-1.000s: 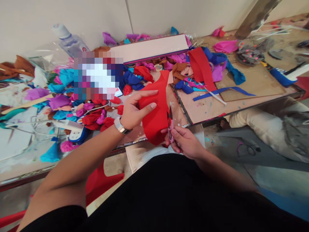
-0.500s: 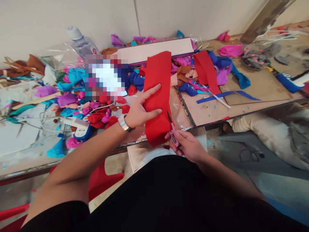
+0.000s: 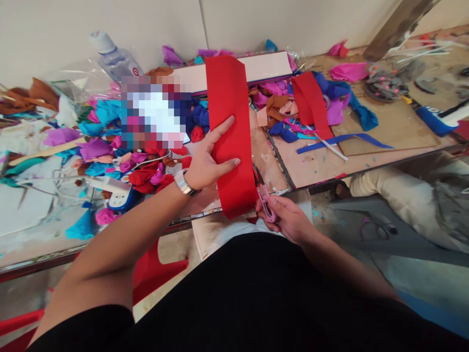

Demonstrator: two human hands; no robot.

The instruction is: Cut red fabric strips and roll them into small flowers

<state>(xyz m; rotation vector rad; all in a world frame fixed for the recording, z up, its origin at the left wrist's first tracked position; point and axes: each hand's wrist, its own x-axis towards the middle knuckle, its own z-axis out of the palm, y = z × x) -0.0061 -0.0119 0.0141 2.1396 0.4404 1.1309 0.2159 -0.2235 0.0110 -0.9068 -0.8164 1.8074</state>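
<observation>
A long strip of red fabric (image 3: 232,190) lies across the table's front edge, its near end hanging over. My left hand (image 3: 208,159) rests on it with thumb and index finger stretched apart, pressing from above; its other fingers are mostly hidden. In my right hand (image 3: 289,217) is a pair of scissors (image 3: 266,205) with pink handles. Their dark blades point away from me along the strip's right edge, near the table edge. Whether the blades are apart is hard to see.
Crumpled colored fabric scraps (image 3: 142,176) crowd the left side, around a power strip (image 3: 122,198) and cables. A bottle (image 3: 115,58) stands at the back. Another red strip (image 3: 311,105) and a blue ribbon (image 3: 344,142) lie to the right. A person's trouser leg (image 3: 399,188) shows below.
The red fabric's far end has swung leftward and away from me, with my left hand still on it. The scissors have stayed by its right edge. The view has shifted slightly.
</observation>
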